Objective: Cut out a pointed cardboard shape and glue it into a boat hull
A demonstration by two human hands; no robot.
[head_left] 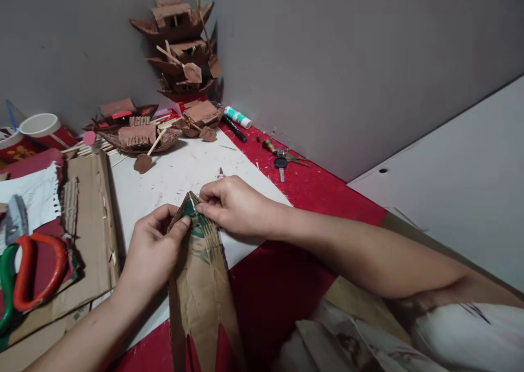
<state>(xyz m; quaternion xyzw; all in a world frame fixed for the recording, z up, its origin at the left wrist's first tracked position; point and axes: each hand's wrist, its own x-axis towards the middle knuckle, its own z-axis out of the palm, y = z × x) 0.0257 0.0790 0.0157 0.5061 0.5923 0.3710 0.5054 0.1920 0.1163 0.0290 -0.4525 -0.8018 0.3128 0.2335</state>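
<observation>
A long piece of folded brown cardboard (204, 295) with green print near its pointed far end lies in front of me. My left hand (158, 241) grips its left edge close to the tip, thumb on the inner face. My right hand (229, 205) pinches the right edge by the same tip, fingers curled. The near end of the cardboard is split, and red shows through the gaps. Just beyond my right hand, the metal tip of a pen (221, 172) sticks out; the rest of it is mostly hidden.
Several small cardboard boats (141, 137) with paddles stand at the back, some stacked in the corner (180, 61). Scissors (43, 271) lie on cardboard sheets (92, 219) at left. Paper cups (45, 129), a glue stick (238, 117), a black marker (234, 128) and keys (280, 163) are farther back.
</observation>
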